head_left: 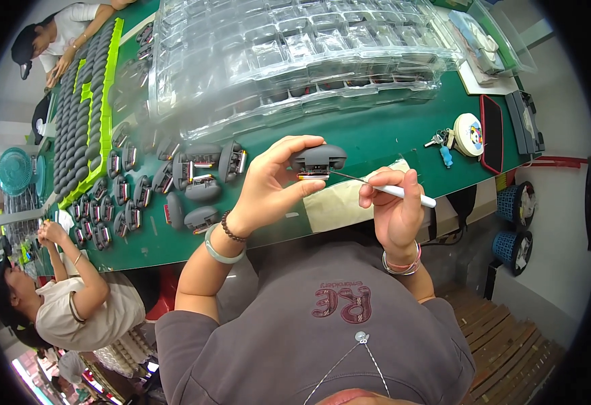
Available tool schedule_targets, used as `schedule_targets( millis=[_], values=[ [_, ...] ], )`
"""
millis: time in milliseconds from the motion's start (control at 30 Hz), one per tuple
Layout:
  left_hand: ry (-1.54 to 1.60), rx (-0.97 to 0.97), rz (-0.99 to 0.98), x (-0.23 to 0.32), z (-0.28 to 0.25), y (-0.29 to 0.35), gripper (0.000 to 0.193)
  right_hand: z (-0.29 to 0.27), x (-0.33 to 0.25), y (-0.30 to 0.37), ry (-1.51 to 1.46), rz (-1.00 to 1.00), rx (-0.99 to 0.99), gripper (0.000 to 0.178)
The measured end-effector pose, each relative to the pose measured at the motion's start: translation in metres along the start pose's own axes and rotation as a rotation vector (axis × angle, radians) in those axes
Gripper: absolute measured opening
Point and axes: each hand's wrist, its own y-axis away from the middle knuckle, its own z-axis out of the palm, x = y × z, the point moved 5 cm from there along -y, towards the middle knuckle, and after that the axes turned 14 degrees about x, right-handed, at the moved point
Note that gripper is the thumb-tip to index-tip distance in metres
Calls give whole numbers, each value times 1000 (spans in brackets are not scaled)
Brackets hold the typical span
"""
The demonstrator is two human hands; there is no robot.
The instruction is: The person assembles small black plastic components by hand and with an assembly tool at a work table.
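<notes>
My left hand (278,182) grips a dark grey rounded device (319,158) between thumb and fingers, raised above the table's near edge. Its open side shows black inner parts and a reddish strip. In my right hand (396,202) is a white-handled tool (409,194) with a thin dark shaft, held like a pen. The tip of that shaft meets the device's open side; whether it touches is too small to tell. Beneath my hands lies a cream cloth (336,206) at the table edge. Several similar grey devices (203,189) lie left of my left hand.
Stacked clear plastic trays (295,67) fill the table's far side. A lime-green tray (110,88) of grey shells stands at left. Keys (437,140), a round cream case (469,135) and a red-edged phone (491,131) lie at right. Two co-workers (86,297) (72,34) sit at left.
</notes>
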Motion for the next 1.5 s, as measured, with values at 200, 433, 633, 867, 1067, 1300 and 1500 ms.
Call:
schedule_targets(
  millis=[200, 433, 633, 867, 1067, 1300, 1500],
  values=[
    [0, -9, -41, 0, -1, 1, 51, -1, 2, -1, -32, 43, 15, 51],
    [38, -29, -61, -1, 1, 3, 51, -2, 12, -6, -188, 303, 29, 50],
    [81, -21, -76, 0, 2, 3, 50, -4, 24, -6, -314, 539, 67, 50],
    [-13, 74, 9, 3, -7, -2, 46, -9, -12, 2, 41, -178, 76, 54],
    [-80, 129, 15, 19, -24, 6, 45, -3, -8, 8, 294, -486, 62, 40],
    [-399, 240, 300, 102, -110, 19, 48, -10, 7, 20, 789, -585, -28, 34],
    [-706, 734, 236, 92, -292, -74, 37, 15, 19, 14, 1023, -722, -66, 18]
  ],
)
